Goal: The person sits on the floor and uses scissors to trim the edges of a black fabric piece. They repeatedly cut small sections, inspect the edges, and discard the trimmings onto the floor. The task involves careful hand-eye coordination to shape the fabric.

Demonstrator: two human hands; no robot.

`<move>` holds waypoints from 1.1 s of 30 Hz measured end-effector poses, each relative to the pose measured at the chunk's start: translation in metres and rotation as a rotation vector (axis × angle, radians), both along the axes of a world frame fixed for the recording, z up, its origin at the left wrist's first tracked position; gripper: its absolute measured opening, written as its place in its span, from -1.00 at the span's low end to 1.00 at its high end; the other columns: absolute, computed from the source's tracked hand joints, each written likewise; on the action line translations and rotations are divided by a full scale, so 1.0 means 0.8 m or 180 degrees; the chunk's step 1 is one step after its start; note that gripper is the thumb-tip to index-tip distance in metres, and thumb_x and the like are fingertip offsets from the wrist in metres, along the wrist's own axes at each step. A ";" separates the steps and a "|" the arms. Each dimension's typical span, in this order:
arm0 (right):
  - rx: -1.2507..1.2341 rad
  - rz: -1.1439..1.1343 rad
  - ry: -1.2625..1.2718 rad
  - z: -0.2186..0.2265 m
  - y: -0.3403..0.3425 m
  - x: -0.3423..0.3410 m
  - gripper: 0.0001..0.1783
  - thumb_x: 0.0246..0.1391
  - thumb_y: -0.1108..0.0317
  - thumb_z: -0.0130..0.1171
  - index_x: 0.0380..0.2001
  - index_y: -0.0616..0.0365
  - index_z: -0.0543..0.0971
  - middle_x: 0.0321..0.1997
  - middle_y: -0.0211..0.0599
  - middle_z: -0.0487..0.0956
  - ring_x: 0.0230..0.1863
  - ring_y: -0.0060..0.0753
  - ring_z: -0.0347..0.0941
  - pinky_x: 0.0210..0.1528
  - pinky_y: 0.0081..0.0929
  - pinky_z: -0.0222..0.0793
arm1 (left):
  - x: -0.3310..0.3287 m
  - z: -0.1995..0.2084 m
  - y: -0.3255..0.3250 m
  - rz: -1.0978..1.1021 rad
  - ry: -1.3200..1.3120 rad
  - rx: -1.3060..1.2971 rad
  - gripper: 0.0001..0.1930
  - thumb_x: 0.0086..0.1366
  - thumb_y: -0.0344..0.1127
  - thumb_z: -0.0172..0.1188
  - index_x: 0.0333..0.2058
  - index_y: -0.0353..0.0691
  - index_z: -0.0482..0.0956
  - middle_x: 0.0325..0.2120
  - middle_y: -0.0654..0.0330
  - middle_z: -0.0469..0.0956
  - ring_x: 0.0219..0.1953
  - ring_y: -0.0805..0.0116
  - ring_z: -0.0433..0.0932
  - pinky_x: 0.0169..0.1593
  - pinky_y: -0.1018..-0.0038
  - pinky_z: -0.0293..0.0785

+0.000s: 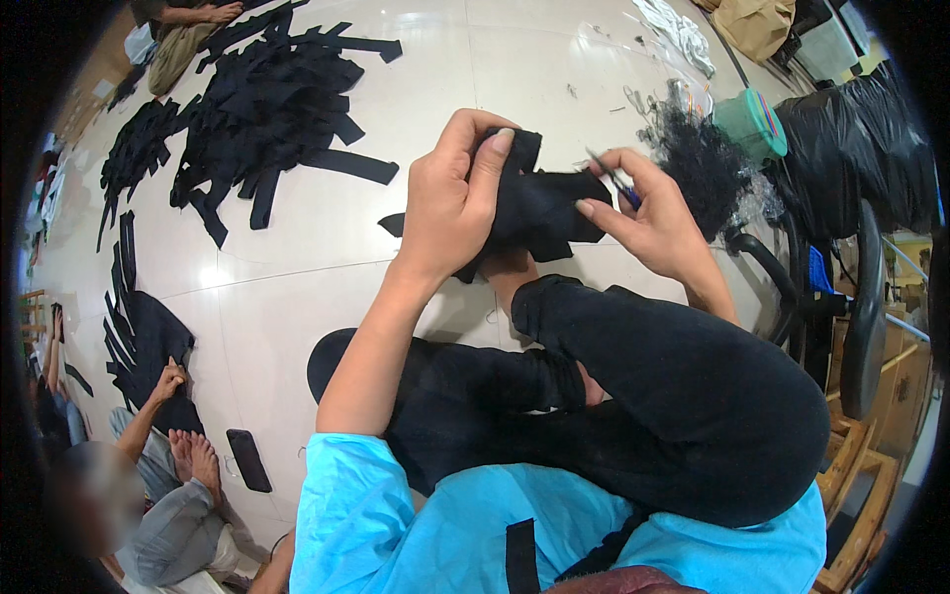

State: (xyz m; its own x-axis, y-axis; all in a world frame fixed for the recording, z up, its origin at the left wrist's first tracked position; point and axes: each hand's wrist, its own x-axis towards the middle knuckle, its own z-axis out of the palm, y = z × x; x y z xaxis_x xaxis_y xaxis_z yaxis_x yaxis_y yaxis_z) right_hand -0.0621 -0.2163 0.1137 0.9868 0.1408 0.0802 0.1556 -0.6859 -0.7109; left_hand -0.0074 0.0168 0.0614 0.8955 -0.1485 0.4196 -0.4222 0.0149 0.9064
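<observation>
In front of my raised knee, my left hand [450,198] grips a bunch of black fabric strips [539,213], its thumb pressed on top near the upper edge. The strips spread out to the right and hang over my lower leg. Between the fingers of my right hand [658,213] is a small pair of thread snips [616,176] with a dark blue handle. Their blades point up and left, close to the right edge of the fabric. The right thumb tip is at that edge; whether it touches the cloth I cannot tell.
A large heap of black strips [272,109] and a smaller one [139,148] lie on the tiled floor. Tangled black thread scraps [698,163], a green tub [747,124] and a black plastic bag [851,139] are at right. A phone [248,460] lies near a seated co-worker [178,525].
</observation>
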 end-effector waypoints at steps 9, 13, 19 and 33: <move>0.1798 0.0303 0.0915 -0.020 0.035 0.009 -0.69 0.24 0.25 0.44 -0.11 0.22 0.63 -0.28 -0.48 0.63 -0.28 -0.70 0.50 -0.20 -0.63 0.47 | -0.013 0.011 -0.004 -0.0119 -0.0297 0.0124 -0.86 0.53 -0.37 0.15 -0.11 -0.32 0.60 -0.40 0.08 0.69 -0.40 0.37 0.66 -0.28 0.48 0.52; 0.1352 0.0246 0.0550 -0.011 0.039 0.006 -0.71 0.23 0.27 0.45 -0.14 0.22 0.64 -0.32 -0.47 0.62 -0.30 -0.70 0.49 -0.24 -0.62 0.45 | -0.014 0.017 0.002 0.0240 -0.0070 0.0325 -0.80 0.58 -0.33 0.11 -0.08 -0.35 0.61 -0.34 0.14 0.71 -0.29 0.51 0.62 -0.19 0.53 0.53; 0.1617 0.0086 0.1007 0.000 0.047 0.001 -0.75 0.22 0.33 0.41 -0.10 0.23 0.68 -0.43 -0.57 0.55 -0.39 -0.76 0.40 -0.33 -0.66 0.32 | -0.007 0.003 -0.005 0.0542 -0.0325 0.0142 -0.86 0.53 -0.36 0.16 -0.15 -0.33 0.59 -0.46 0.09 0.68 -0.49 0.44 0.60 -0.38 0.50 0.48; 0.2481 -0.0255 0.1695 -0.001 0.046 -0.001 -0.80 0.22 0.32 0.38 -0.18 0.22 0.71 -0.54 -0.69 0.47 -0.64 -0.88 0.16 -0.63 -0.71 -0.12 | -0.011 0.004 -0.009 0.0356 -0.0363 0.0261 -0.87 0.54 -0.37 0.16 -0.14 -0.33 0.59 -0.49 0.10 0.65 -0.56 0.47 0.51 -0.44 0.52 0.39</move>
State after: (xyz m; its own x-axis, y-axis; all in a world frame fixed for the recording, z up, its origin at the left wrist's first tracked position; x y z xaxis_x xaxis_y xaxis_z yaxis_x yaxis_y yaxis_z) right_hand -0.0632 -0.1792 0.1125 0.9252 0.1678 -0.3404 -0.3481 0.0174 -0.9373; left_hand -0.0160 0.0093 0.0644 0.8557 -0.0887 0.5099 -0.5172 -0.1099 0.8488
